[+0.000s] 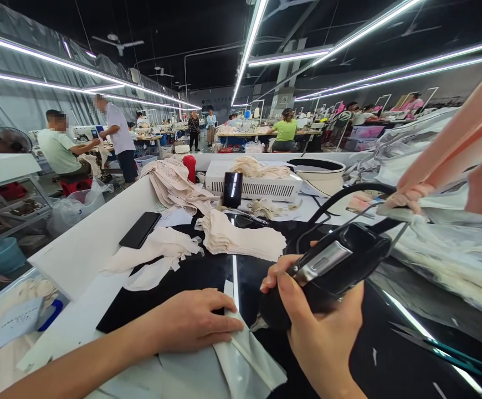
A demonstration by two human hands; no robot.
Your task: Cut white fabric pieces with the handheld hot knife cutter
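Observation:
My right hand (319,327) is wrapped round a black hand-held tool (332,266) with a metal plate and a black cord looping up behind it. Its tip rests near the edge of a white fabric piece (241,360) on the glossy black table top (390,354). My left hand (195,321) lies flat on that fabric, fingers stretched out and pressing it down. A stack of cream fabric pieces (241,238) sits just beyond the hands.
A black phone (140,229) lies on the white side ledge (83,249). Behind stand a white machine box (253,185), a dark cup (232,189), a red bottle (190,168), a bowl (319,172). Plastic-bagged goods (444,249) crowd the right. Other workers sit farther back.

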